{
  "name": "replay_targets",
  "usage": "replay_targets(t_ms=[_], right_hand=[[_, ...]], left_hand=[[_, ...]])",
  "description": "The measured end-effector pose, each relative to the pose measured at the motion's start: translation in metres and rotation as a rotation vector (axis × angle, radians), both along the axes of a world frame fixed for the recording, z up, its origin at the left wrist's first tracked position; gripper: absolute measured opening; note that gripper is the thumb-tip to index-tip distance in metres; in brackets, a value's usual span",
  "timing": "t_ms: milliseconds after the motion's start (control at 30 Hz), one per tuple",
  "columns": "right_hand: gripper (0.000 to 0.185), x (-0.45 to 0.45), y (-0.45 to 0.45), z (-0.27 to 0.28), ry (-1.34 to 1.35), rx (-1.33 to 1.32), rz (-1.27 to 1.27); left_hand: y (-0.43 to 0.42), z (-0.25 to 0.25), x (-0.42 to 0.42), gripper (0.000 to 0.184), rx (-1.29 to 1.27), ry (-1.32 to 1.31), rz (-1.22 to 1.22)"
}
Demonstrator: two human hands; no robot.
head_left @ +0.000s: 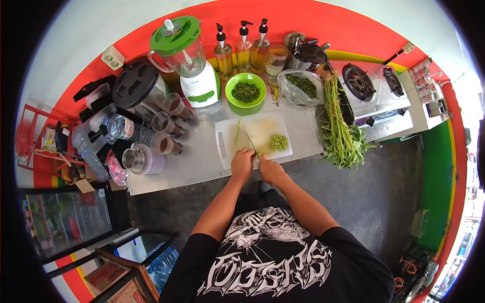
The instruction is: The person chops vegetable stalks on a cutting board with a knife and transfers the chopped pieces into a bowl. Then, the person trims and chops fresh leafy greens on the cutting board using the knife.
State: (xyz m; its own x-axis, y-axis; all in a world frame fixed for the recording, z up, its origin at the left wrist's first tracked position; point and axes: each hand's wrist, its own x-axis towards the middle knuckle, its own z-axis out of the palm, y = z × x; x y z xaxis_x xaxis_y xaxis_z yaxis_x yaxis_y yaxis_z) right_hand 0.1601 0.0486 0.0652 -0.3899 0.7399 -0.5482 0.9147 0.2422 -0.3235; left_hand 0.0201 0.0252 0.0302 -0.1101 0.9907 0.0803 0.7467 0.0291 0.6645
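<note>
My right hand [271, 170] is closed around the handle of a knife [248, 135], whose blade points away across the white cutting board [226, 126]. Just left of the blade, my left hand [243, 164] has its fingers curled together at the board's near edge; what they hold is hidden. One thin green stalk [238, 132] lies left of the knife. To the right sits a small heap of chopped light-green pieces [279, 142]. Behind the board stands a green bowl [246, 107] with chopped dark-green leaves [245, 92] in it.
A bundle of leafy stalks [333, 121] lies right of the board, beside a gas stove [376, 91]. A plastic bag of greens [301, 87], pump bottles [243, 48] and a blender [197, 83] stand behind. Several cups [165, 145] and a flask [144, 159] are on the left.
</note>
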Motion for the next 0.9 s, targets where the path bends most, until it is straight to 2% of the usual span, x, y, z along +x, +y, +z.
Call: replay_targets(t_ms=[100,233,333,433,500,667,900], right_hand=[[0.034,-0.004,-0.014,-0.011,-0.049,0.013,-0.031],[0.033,-0.013,-0.008,-0.003,-0.013,0.014,-0.122],[0.037,-0.014,-0.013,0.002,-0.071,-0.042,-0.079],[0.046,-0.019,-0.023,-0.005,-0.129,0.029,-0.048],[0.038,-0.022,-0.020,-0.008,-0.059,0.021,-0.134],[0.042,-0.017,-0.012,-0.002,-0.053,-0.010,-0.090],[0.039,-0.013,-0.014,-0.016,0.046,0.023,-0.074]], left_hand=[[-0.003,-0.005,-0.001,0.010,0.025,-0.015,0.007],[-0.008,-0.006,-0.008,0.010,0.090,-0.009,-0.062],[-0.010,-0.008,-0.014,0.009,0.095,-0.061,-0.098],[-0.003,-0.012,-0.018,0.009,0.072,-0.113,-0.088],[-0.005,-0.014,-0.019,0.009,0.055,-0.127,-0.084],[0.001,-0.010,-0.023,0.007,-0.036,-0.139,-0.096],[-0.005,-0.017,-0.016,0.006,0.023,-0.168,-0.027]])
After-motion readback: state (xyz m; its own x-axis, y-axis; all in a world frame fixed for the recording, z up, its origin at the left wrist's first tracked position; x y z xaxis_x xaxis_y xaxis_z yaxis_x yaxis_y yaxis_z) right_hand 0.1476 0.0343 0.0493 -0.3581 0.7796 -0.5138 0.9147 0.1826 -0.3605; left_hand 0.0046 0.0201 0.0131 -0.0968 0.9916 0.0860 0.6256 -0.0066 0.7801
